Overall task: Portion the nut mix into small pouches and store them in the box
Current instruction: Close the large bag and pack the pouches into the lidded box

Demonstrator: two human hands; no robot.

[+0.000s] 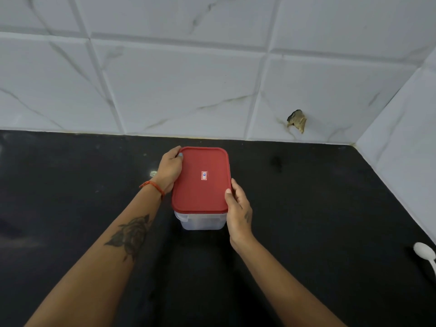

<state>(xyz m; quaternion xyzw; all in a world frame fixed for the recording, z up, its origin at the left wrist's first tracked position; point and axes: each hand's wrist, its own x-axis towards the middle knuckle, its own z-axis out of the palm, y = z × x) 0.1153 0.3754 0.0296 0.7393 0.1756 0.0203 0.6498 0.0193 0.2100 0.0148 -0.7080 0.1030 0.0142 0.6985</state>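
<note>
Box [201, 220]: clear plastic, red lid [200, 180] shut; left hand [170, 169] and right hand [238, 212] fingers grip lid's edges.

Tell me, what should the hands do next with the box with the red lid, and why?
Probably press the red lid down all round to be sure it is sealed. It already sits on the clear box, and the left hand and right hand grip its opposite edges. No pouches or nuts lie on the black counter, so the packing looks finished.
</note>
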